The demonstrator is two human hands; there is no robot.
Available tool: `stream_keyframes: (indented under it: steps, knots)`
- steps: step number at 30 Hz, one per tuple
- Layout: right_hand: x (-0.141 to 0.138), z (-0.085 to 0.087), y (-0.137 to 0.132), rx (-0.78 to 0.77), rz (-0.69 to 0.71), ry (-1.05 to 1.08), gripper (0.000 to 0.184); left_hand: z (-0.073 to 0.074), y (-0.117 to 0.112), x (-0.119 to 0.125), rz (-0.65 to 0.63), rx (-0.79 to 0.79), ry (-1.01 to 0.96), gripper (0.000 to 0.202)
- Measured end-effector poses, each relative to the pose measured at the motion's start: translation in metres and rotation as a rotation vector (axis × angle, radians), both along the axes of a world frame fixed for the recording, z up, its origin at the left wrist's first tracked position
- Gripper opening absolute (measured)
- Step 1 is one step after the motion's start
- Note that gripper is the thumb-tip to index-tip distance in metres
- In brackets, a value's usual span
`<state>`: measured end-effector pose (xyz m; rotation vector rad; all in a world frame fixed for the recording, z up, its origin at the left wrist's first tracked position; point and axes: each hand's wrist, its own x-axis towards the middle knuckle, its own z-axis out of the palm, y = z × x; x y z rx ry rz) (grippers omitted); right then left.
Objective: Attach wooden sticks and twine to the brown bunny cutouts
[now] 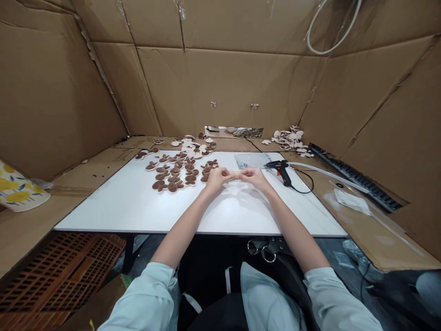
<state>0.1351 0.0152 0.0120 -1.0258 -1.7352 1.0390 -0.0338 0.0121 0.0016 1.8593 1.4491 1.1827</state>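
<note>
My left hand (pixel 217 178) and my right hand (pixel 254 176) meet over the middle of the white table (pixel 138 207). Both have their fingers curled round a thin bundle of pale wooden sticks (pixel 235 173) that lies level between them. Just left of my left hand lie several brown butterfly-shaped cut-outs (pixel 175 172) in rows. A black glue gun (pixel 280 167) rests right of my right hand, its cable looping off to the right.
Pale cut-outs (pixel 191 145) lie behind the brown ones, and another heap (pixel 290 138) sits at the back right. A clear plastic bag (pixel 251 160) lies beyond my hands. Cardboard walls enclose the table. An orange crate (pixel 58 271) stands below left.
</note>
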Motion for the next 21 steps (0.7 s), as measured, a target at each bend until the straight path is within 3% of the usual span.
stream_keyframes:
  steps: [21]
  knots:
    - [0.0017, -0.0016, 0.0046, 0.000, -0.041, 0.032, 0.024, 0.0034, -0.0012, -0.0004, 0.019, 0.008, 0.038, 0.031]
